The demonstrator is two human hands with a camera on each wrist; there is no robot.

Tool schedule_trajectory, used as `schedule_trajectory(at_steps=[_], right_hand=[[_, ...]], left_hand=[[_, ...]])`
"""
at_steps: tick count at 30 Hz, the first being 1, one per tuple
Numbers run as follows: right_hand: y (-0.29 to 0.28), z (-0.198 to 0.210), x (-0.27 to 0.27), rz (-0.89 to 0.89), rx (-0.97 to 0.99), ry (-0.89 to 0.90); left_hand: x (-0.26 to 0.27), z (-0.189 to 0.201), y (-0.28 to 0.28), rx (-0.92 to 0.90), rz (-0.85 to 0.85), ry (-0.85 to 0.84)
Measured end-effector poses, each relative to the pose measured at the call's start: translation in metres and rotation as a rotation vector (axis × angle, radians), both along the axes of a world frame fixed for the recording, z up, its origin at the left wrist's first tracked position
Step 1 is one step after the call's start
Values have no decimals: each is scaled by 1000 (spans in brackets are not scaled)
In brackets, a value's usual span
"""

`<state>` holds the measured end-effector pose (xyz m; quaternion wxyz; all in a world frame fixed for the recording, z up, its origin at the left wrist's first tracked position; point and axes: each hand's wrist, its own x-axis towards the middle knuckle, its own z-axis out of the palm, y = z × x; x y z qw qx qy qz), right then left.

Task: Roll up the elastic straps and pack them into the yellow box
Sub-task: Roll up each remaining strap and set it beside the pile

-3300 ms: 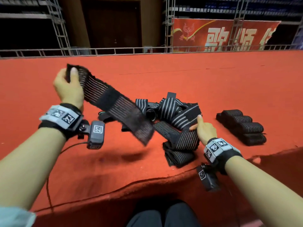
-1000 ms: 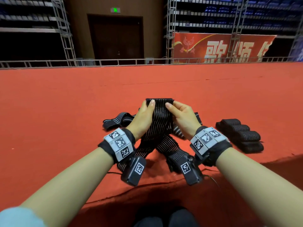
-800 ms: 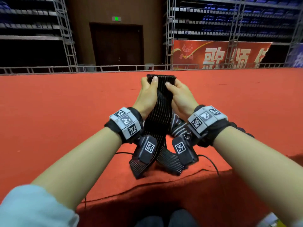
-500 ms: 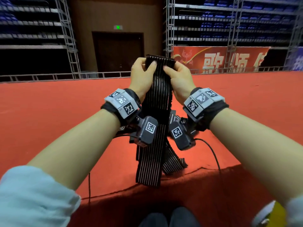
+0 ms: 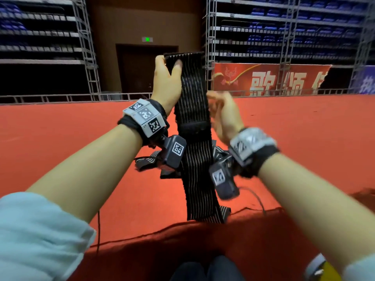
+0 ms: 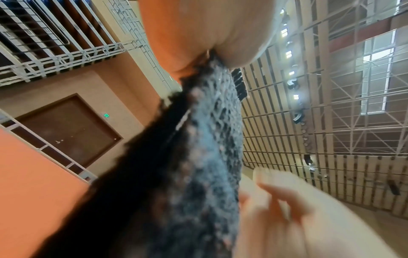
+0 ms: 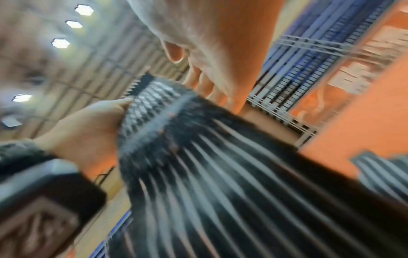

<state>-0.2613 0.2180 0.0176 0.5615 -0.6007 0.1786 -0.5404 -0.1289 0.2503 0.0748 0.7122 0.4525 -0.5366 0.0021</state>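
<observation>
**Striped strap held up by one hand**

At the upper centre of the head view, the top edge of a black striped strap (image 5: 192, 110) is pinched by the left hand (image 5: 166, 82); the strap hangs down to the red carpet (image 5: 60, 142). The right hand (image 5: 223, 114), blurred, is seen just right of the strap, fingers loosely spread, gripping nothing. More straps (image 5: 150, 161) are heaped behind.

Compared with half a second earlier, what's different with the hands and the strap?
The right hand has let go of the strap's top edge and dropped beside it, blurred. The strap is raised a little higher. The left hand still pinches the top corner; the strap still hangs to the red carpet.
</observation>
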Motion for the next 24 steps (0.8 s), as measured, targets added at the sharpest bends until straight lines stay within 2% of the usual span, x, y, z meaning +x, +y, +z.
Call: schedule_trajectory(at_steps=[2,5,8,10,12,14,16,19,21,24], right_hand=[[-8,-66,-10,68,99,85],[-18,-145,-17,172,181,434],[-22,-185,-16,268,87,824],[-29,-208,-16,252,21,1018],[-38,-225,-16,186,88,1068],[-51,-235,-16,112,193,1039],[-63,-237,-18,-10,213,1049],[-82,-243,-18,-183,203,1210],[-93,-244,-14,-210,214,1246],[-106,-227,-5,-204,238,1173]], left_hand=[[7,-4,-5,6,1,31],[16,-12,-15,20,47,73],[22,-17,-22,67,109,89],[28,-17,-25,65,132,109],[36,-16,-27,46,154,120],[44,-12,-27,32,194,124],[54,-4,-27,20,238,118],[69,21,-23,-40,327,119],[76,39,-21,-78,342,115],[83,47,-23,-83,300,82]])
